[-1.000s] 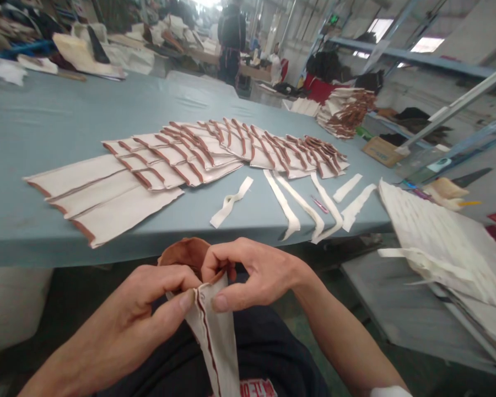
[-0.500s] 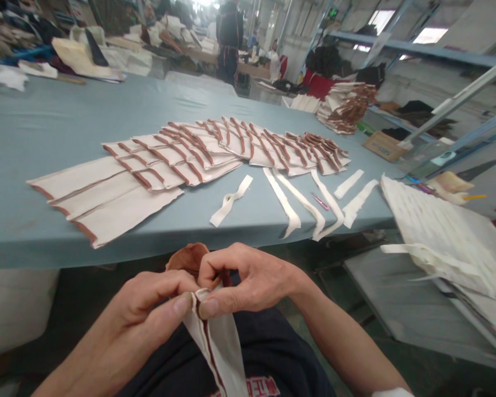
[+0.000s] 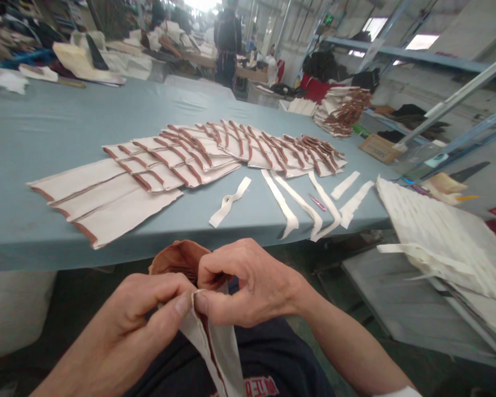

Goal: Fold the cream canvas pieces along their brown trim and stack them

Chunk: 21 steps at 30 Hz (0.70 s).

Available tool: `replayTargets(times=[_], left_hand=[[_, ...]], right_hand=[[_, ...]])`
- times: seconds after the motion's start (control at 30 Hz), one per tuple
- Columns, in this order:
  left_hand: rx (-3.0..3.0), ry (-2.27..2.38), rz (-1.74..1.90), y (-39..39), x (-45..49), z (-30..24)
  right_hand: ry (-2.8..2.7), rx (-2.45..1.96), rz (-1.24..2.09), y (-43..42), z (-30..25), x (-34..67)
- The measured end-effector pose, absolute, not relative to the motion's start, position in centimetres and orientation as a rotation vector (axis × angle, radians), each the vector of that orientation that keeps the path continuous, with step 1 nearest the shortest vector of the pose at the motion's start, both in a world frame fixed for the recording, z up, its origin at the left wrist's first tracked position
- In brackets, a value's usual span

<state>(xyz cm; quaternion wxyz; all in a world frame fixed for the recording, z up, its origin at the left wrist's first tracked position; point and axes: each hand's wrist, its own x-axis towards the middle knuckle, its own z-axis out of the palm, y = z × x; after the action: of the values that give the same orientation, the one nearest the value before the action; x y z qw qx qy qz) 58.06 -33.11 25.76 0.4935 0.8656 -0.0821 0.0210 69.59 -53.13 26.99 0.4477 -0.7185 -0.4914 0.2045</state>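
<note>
Over my lap I hold a cream fabric piece (image 3: 220, 353) with a brown trim and a bunched brown end (image 3: 177, 259). My left hand (image 3: 140, 314) pinches its top edge between thumb and forefinger. My right hand (image 3: 248, 281) pinches the same edge from the other side, fingers curled, thumbs almost touching. The fabric hangs down between my knees. Ahead, on the blue-grey table (image 3: 45, 132), lies a fanned row of similar cream pieces with brown trim (image 3: 215, 149).
Loose cream strips (image 3: 297, 207) and a small pink tool (image 3: 317, 203) lie near the table's front edge. A stack of finished pieces (image 3: 343, 110) sits far right. Cream fabric (image 3: 442, 237) covers a side surface on the right. A person (image 3: 227, 38) stands in the background.
My thumbs have drawn closer together on the fabric's edge, and the brown end has bunched up more behind my fingers. The view shifted slightly.
</note>
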Motion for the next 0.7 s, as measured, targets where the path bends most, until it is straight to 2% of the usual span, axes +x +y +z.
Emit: replayTargets(times=[0.23, 0.5, 0.7], left_hand=[[2.048, -0.129, -0.01, -32.2, 57.8, 25.3], [1.899, -0.254, -0.239, -31.6, 58.3, 24.7], [2.009, -0.266, -0.197, -30.9, 58.9, 24.9]], right_hand=[[-1.121, -1.805, 0.614, -52.6, 27.5, 69.2], [-1.182, -1.862, 0.68, -53.6, 27.8, 69.2], [-1.227, -1.916, 0.73, -53.2, 27.9, 69.9]])
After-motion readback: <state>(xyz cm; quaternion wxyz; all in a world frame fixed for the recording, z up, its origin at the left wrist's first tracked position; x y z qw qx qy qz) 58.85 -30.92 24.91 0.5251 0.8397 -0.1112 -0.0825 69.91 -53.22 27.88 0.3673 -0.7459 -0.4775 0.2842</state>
